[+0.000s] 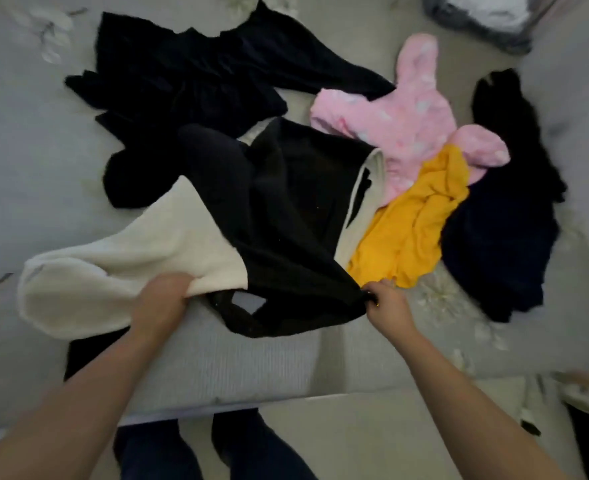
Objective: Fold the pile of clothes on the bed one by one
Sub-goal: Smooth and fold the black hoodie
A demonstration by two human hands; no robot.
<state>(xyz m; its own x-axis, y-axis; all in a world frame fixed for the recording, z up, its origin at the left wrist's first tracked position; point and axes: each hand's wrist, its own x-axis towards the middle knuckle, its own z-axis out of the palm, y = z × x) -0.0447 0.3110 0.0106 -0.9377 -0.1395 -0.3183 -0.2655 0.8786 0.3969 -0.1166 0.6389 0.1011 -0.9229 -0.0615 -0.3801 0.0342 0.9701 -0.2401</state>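
Observation:
A black and cream garment (286, 220) lies spread near the bed's front edge. My left hand (161, 303) grips its cream sleeve part (120, 271) where it meets the black cloth. My right hand (386, 306) pinches the black garment's right corner. Behind it lie a black garment (189, 74), a pink spotted fleece piece (404, 123), a yellow garment (410, 223) and a dark navy garment (504, 220) at the right.
The bed (19, 174) has a pale grey floral cover, with its front edge below my hands. A dark bundle with white cloth (483, 19) sits at the back right. My legs show on the floor (372, 438) below.

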